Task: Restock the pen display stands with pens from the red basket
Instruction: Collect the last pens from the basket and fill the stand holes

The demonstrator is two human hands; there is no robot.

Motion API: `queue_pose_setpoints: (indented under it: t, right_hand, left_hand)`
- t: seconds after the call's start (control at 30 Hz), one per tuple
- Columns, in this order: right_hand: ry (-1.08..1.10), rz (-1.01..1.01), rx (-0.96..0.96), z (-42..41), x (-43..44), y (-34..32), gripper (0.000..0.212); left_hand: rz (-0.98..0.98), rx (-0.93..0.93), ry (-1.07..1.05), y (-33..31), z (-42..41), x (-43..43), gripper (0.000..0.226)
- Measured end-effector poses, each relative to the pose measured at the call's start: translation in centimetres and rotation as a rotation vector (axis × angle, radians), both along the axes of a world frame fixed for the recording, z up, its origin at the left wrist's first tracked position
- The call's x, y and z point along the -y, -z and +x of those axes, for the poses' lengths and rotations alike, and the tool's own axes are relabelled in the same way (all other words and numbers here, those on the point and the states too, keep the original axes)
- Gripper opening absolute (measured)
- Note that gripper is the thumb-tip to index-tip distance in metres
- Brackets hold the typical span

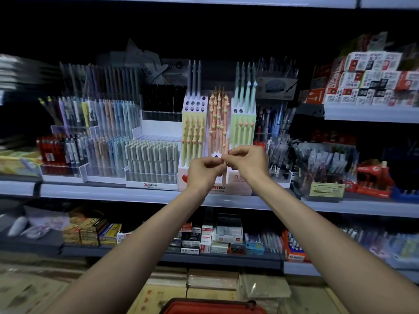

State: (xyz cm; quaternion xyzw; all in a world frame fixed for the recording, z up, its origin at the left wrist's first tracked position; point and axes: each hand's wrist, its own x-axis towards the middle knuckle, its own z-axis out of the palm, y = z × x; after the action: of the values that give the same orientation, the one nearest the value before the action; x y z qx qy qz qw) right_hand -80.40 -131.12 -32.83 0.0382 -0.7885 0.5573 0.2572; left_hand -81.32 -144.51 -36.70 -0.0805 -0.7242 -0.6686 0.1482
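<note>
Left hand [204, 173] and right hand [247, 162] meet in front of the tiered pen stand [195, 105]. Both pinch the top of one pale pen [224, 179], probably peach, though it is blurred. The pen hangs upright between the hands. The red basket [210, 307] is at the bottom edge, well below them.

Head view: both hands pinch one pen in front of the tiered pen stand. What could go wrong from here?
1. The left hand and right hand seem to pinch the pen only near its top. It could slip and drop onto the shelf rather than back into the red basket.
2. Both hands are close in front of the tightly packed orange pens, so a nudge may knock some loose.
</note>
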Motion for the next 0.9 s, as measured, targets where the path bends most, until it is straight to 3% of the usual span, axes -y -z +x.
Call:
queue_pose_setpoints:
  t: [0.17,0.33,0.53,0.9]
  right_hand:
    - [-0.009,0.026,-0.019,-1.1,0.6,0.2,0.008]
    - [0.024,0.176,-0.083,-3.3,1.0,-0.1,0.011]
    - [0.025,0.188,-0.199,-5.8,1.7,-2.4,0.002]
    - [0.096,0.142,-0.164,-9.8,2.2,-1.2,0.006]
  left_hand:
    - [-0.012,-0.033,-0.048,0.2,-0.7,0.4,0.008]
    - [-0.097,-0.04,-0.102,-0.2,-2.6,0.8,0.011]
    - [-0.207,-0.048,-0.077,-2.6,-4.9,1.2,0.047]
    - [-0.103,0.005,0.025,-2.6,-6.5,0.4,0.036]
